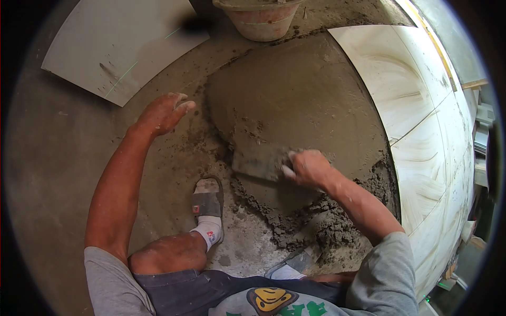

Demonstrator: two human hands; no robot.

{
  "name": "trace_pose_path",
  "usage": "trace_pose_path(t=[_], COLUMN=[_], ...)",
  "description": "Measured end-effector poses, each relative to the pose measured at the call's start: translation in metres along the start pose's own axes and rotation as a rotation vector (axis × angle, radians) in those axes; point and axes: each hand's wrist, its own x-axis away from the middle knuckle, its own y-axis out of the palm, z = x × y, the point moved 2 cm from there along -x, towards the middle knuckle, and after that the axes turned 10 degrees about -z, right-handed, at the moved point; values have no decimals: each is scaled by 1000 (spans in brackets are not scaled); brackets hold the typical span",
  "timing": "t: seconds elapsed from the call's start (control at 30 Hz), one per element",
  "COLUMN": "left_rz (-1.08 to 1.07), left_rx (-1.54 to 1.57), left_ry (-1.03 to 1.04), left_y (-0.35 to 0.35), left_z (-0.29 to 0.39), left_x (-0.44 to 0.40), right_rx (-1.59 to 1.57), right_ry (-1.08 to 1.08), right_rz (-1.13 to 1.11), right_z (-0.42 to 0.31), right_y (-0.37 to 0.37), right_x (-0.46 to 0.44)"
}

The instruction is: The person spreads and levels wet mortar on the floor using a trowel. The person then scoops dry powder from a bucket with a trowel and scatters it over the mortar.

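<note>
My right hand (309,167) is wrapped round the handle of a flat metal trowel (258,162), whose blade lies on the wet mortar. The grey mortar bed (295,89) is smooth over most of its surface. Rough, crumbly mortar (337,231) lies along its near edge, close to my right foot. Off to the left, my left hand (167,112) hangs above the floor with its fingers partly bent and apart, holding nothing.
A bucket (263,21) stands at the top beyond the mortar. One loose white tile (116,45) lies at upper left. White tiles smeared with mortar (416,121) border the bed on the right. My sandalled foot (208,203) is left of the mortar's near edge.
</note>
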Motion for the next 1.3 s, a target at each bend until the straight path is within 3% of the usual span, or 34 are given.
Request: trace_pose_path(t=[0.23,0.4,0.57,0.67,0.77,0.83,0.9,1.0,1.1,1.23,1.3], left_rz=[-78,-69,-28,-63,-59,-38,-159,-56,-109,-65,-84], left_rx=[12,20,10,36,18,1,98,-24,39,10,41], left_ry=[-20,23,20,-16,-38,-30,-130,-83,-81,-21,4], left_y=[-3,-4,3,5,12,12,3,9,8,13,15], left_z=[0,15,1,-4,-15,-17,-12,-22,-17,-5,0], left_x=[-10,-4,2,8,16,22,23,18,10,1,-1], right_rx=[76,-13,-1,-3,55,127,216,224,281,326,351], right_ry=[-54,57,5,-7,-154,-175,-190,-213,-288,-304,-218], right_rz=[-242,-52,43,-27,-152,-354,-406,-427,-460,-407,-214], right_z=[3,15,32,26,21,11,8,19,19,25,29], right_y=[4,-39,-63,-69,-56,-45,-38,-23,-23,-15,-20], right_x=[42,-5,-94,-112,-105,-71,-42,-16,-1,-3,-21])
